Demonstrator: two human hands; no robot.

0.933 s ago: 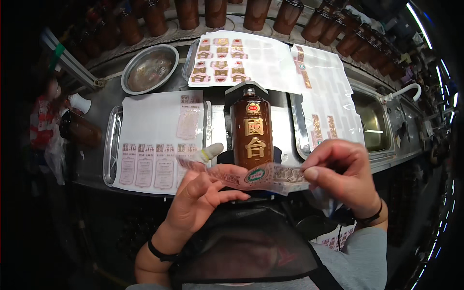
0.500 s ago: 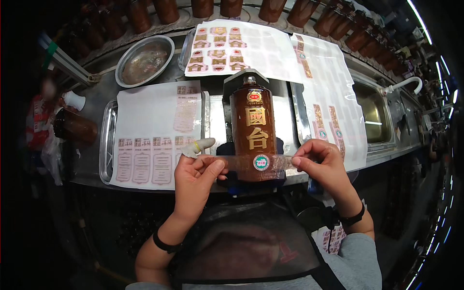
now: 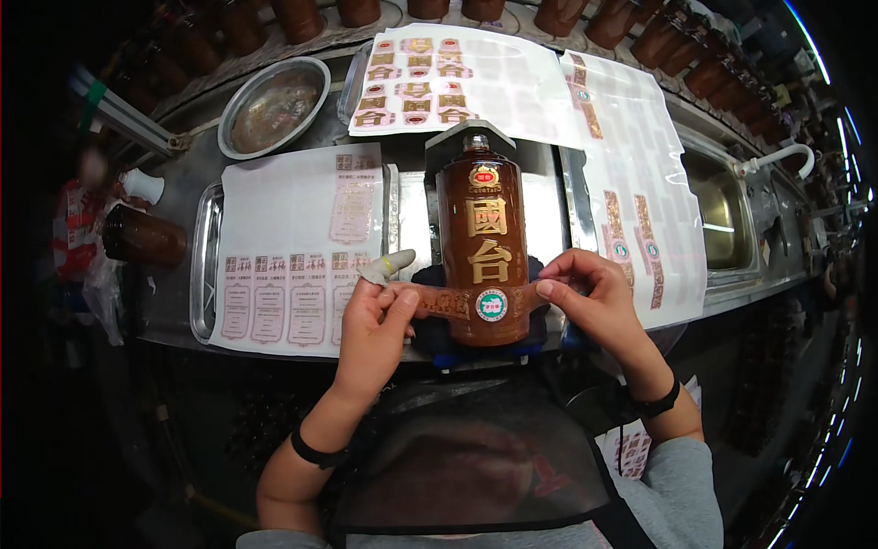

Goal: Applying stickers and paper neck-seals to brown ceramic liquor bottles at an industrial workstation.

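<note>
A brown glass bottle point(image 3: 487, 233) with gold lettering lies in front of me, its neck pointing away, cradled on a dark pad point(image 3: 540, 274). Across its lower front stretches a thin see-through decal strip point(image 3: 445, 304), bearing a round green-and-white emblem and gold-brown patterning. My left hand point(image 3: 377, 316) is closed, thumb and finger pinching the strip's left end; a pale finger cot with a yellow band covers one fingertip. At the other end, my right hand point(image 3: 593, 295) pinches the strip. Its middle appears to touch the glass.
Label sheets lie around the bottle: a text-label sheet point(image 3: 274, 206) at left, a gold-letter sheet point(image 3: 512, 82) behind, a strip-decal sheet point(image 3: 631, 137) at right. A metal bowl point(image 3: 323, 102) stands back left. Beyond are a sink point(image 3: 722, 206) and several brown bottles point(image 3: 297, 18).
Both hands have moved slightly up and away from me relative to the bottle. The strip's middle now follows the bottle's front more closely, with its ends still pinched.
</note>
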